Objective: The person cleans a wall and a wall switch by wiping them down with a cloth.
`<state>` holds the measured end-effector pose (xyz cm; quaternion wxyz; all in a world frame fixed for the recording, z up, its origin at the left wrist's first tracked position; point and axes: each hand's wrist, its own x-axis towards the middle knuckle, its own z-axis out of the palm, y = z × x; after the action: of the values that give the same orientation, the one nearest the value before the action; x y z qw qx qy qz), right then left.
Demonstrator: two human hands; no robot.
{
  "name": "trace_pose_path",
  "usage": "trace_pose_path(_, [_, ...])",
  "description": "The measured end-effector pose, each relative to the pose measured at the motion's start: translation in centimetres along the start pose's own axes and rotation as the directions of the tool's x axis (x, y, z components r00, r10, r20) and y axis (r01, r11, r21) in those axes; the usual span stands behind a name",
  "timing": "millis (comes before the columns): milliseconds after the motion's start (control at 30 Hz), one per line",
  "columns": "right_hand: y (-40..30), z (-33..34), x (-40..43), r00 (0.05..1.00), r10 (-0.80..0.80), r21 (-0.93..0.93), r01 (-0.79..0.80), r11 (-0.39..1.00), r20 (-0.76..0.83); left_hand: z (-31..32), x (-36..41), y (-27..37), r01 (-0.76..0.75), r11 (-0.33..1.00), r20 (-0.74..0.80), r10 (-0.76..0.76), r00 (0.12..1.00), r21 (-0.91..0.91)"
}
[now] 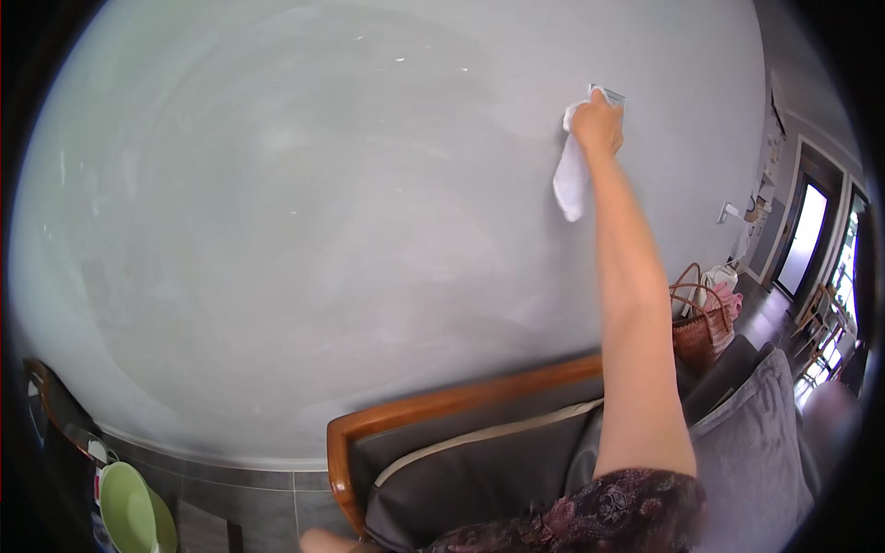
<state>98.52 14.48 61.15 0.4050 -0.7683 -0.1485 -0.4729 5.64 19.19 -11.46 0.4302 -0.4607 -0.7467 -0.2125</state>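
Observation:
My right hand [597, 124] presses a white cloth [572, 181] against a wall switch plate [615, 98] on the grey wall [387, 207]. The fingers bunch the cloth's upper end, and its loose end hangs down along the wall. Part of the plate is hidden behind the hand and cloth. My right arm stretches up over the wooden-framed sofa [477, 395], which has dark upholstery. My left hand is out of view; a small patch of bare skin shows at the bottom edge, and which body part it is I cannot tell.
A grey cushion [750, 442] rests on the sofa at right. Beyond it sit a brown woven bag [702, 335] and a pink cloth [724, 297]. A white charger [730, 211] is plugged into the wall. At lower left is a green plastic basin [128, 508], near a dark chair [62, 404].

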Motion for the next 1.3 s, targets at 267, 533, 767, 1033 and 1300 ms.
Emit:
trace_pose_path(267, [1.9, 2.3, -5.0, 0.983, -0.180, -0.093, 0.182, 0.979, 0.029, -0.2, -1.0, 0.8, 0.183, 0.981, 0.218, -0.166, 0.962, -0.060])
trace_pose_path(533, [-1.4, 1.7, -2.5, 0.993, -0.113, -0.076, 0.115, 0.990, 0.025, -0.6, 0.5, 1.5, 0.384, 0.920, 0.430, -0.317, 0.845, -0.076])
trace_pose_path(767, [-1.8, 1.7, -3.3, 0.998, 0.002, -0.032, 0.000, 0.999, 0.055, -0.3, 1.1, 0.0, 0.543, 0.839, 0.598, -0.419, 0.684, -0.034])
trace_pose_path(1033, [-4.2, 0.2, -0.1, 0.996, 0.039, -0.048, -0.035, 0.998, 0.083, -2.8, 4.1, 3.5, 0.713, 0.700, 0.761, -0.480, 0.437, 0.031])
trace_pose_path(1300, [0.7, 3.2, -7.6, 0.986, -0.165, 0.053, 0.164, 0.985, 0.031, -1.2, 2.8, 2.3, 0.687, 0.726, 0.720, -0.462, 0.518, -0.028])
